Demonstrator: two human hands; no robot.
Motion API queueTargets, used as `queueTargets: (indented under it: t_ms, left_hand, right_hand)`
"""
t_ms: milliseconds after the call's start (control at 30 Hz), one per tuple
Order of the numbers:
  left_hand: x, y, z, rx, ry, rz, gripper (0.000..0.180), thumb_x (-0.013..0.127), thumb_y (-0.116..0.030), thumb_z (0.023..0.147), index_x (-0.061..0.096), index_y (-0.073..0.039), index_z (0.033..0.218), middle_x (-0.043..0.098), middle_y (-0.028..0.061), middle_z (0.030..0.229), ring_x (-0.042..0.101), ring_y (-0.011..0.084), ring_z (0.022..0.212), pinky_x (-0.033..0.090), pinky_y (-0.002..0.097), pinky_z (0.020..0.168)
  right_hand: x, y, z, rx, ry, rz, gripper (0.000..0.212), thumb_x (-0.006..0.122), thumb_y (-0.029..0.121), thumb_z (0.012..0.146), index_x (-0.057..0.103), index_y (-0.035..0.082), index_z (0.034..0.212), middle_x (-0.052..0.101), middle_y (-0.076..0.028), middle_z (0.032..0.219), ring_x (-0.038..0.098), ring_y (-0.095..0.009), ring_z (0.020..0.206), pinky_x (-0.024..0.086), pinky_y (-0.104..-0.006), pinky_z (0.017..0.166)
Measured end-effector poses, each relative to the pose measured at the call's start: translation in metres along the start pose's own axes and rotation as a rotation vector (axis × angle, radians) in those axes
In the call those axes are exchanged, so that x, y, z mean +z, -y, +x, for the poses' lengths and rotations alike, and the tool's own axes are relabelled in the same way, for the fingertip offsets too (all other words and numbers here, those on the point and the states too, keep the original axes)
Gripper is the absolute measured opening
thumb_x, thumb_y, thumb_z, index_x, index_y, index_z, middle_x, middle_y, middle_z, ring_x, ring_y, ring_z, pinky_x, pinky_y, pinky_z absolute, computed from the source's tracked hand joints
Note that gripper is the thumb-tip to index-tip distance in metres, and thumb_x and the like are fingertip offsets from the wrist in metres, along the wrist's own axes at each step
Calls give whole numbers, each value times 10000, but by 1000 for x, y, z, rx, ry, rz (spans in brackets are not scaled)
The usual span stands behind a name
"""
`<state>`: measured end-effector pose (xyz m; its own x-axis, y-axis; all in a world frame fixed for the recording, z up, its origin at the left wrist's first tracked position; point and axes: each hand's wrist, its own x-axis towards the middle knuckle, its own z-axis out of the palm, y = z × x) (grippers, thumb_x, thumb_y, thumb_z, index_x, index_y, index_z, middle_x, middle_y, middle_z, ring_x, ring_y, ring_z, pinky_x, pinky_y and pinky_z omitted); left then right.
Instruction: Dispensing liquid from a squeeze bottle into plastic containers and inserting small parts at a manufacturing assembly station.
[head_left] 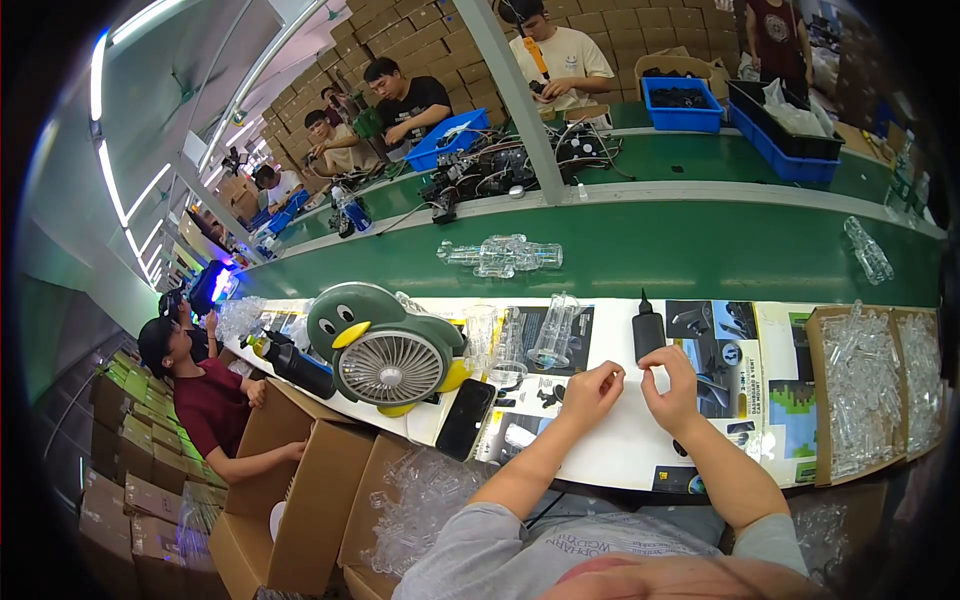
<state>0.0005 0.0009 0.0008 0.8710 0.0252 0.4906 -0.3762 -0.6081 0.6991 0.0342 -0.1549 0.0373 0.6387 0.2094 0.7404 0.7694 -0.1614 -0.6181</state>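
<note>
My left hand (pixel 593 390) is closed over the white worktop, its thumb and fingertips pressed together. Facing it across a small gap, my right hand (pixel 669 384) is curled in a pinch. Whatever either hand holds is too small or hidden to make out. Just beyond my right fingertips stands a black squeeze bottle (pixel 648 330) with a thin pointed nozzle; I cannot tell whether they touch it. Left of my hands are clear plastic parts, among them a flared tube-like piece (pixel 554 335). A dark phone (pixel 466 418) lies nearer my left forearm.
A green penguin-shaped fan (pixel 390 365) stands on the left. Cartons of clear plastic parts (pixel 862 400) sit at the right; an open carton (pixel 300 480) is lower left. Across the green conveyor (pixel 640 240), lying clear pieces (pixel 503 256) show. Co-workers sit beyond and at left.
</note>
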Motion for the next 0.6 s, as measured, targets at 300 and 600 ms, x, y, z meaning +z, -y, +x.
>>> queueTargets:
  t_ms: [300,600]
  left_hand:
    - [-3,-3,-2,-1,3,-9,42,581,-96,807,568,-56,813,557,70,554,546,182,464,418,285,450]
    - [-7,28,-7,8,-57,-5,191,477,-70,853,524,-21,674,491,105,556,505,268,555,393,346,531]
  right_hand:
    - [1,3,-2,-1,-6,-19,168,555,-58,647,543,34,787,564,-90,753,541,-257,714,429,-327,643]
    - [2,-5,-1,-19,-19,39,159,585,9,664,568,44,819,579,-98,805,555,-277,751,452,-350,657]
